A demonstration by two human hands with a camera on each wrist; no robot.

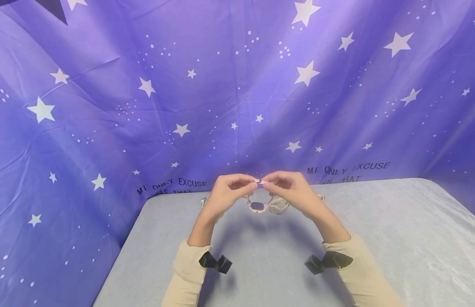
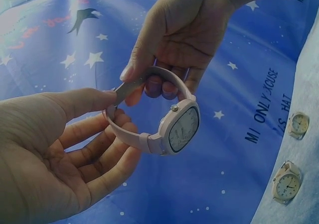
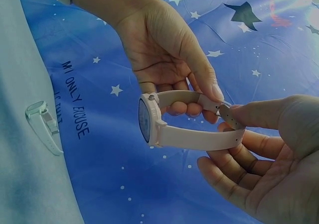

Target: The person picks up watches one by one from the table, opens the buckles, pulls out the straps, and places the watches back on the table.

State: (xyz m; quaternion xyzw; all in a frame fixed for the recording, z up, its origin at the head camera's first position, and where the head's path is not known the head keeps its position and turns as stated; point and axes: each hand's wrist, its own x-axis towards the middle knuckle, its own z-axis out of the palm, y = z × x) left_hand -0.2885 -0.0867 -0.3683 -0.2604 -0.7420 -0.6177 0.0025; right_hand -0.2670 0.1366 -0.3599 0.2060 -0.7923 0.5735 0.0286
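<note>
Watch (image 1: 257,210) hangs by its strap ends (image 3: 208,103) between thumbs (image 2: 87,101) and fingers (image 3: 210,117); opposite the dial (image 2: 184,129), left hand (image 1: 228,190) pinches one end, right hand (image 1: 295,190) the other.

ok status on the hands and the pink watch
Both hands pinching the strap. Pink watch held up, strap looped. Nothing visibly in the way.

Wrinkled cream sleeves (image 1: 187,268), each with a black band (image 1: 209,260) and boxy black block (image 1: 224,265)
</note>
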